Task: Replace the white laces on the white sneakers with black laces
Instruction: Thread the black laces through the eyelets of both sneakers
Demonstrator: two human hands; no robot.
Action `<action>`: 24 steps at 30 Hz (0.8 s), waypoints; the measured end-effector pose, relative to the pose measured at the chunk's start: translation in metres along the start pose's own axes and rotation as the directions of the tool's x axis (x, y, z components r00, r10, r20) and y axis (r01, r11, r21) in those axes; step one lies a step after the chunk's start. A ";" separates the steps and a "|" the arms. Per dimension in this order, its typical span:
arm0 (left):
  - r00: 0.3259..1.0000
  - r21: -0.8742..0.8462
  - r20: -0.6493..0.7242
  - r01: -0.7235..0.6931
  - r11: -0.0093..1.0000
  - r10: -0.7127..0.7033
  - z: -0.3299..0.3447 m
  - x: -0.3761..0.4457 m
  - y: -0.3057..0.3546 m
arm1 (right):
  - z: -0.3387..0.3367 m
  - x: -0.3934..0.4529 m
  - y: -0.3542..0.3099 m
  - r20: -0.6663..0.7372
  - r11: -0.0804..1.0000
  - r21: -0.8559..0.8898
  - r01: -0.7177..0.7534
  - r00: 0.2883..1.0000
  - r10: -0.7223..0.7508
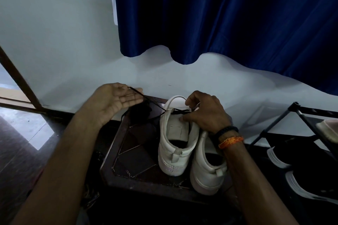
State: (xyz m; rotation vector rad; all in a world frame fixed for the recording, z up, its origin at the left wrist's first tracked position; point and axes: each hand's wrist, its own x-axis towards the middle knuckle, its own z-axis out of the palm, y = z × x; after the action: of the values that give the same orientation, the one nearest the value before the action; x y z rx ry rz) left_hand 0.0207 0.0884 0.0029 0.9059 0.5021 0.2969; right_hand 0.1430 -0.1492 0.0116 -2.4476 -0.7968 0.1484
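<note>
Where right hand (204, 111) covers sneaker (173, 133), eyelets stay hidden.

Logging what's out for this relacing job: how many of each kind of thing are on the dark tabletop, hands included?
White leather sneakers: 2 (left sneaker, right sneaker)
Thin black lace: 1, running from the left hand to the left sneaker
Hands: 2 (left hand, right hand)
Total: 5

White sneakers (175, 139), centre; black lace (155, 106) above them. Deep blue curtain (228, 14), upper right. Orange thread band (230, 141) and black band (226, 130), right of centre. Pale wall (54, 33), upper left.
</note>
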 end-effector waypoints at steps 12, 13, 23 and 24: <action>0.934 0.837 0.341 -0.355 0.418 0.110 0.027 0.003 -0.038 | -0.023 -0.005 0.002 0.072 0.996 -0.026 -0.086 0.994 0.088; 0.910 0.863 0.403 -0.414 0.290 0.102 0.026 0.003 -0.041 | -0.025 -0.006 0.001 0.071 0.994 -0.048 -0.097 0.992 0.100; 0.925 0.976 0.140 -0.190 0.111 0.354 -0.008 0.011 -0.015 | -0.025 -0.009 0.002 0.083 0.976 -0.083 -0.201 0.975 0.208; 0.896 0.988 0.035 -0.098 0.121 0.442 -0.018 0.011 -0.007 | -0.026 -0.009 0.002 0.091 0.977 -0.073 -0.201 0.974 0.207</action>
State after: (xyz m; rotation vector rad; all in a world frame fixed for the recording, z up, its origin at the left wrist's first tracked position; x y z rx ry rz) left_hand 0.0205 0.1017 -0.0154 2.3616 0.8047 0.4448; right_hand 0.1430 -0.1678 0.0315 -2.5966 -0.5965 0.3276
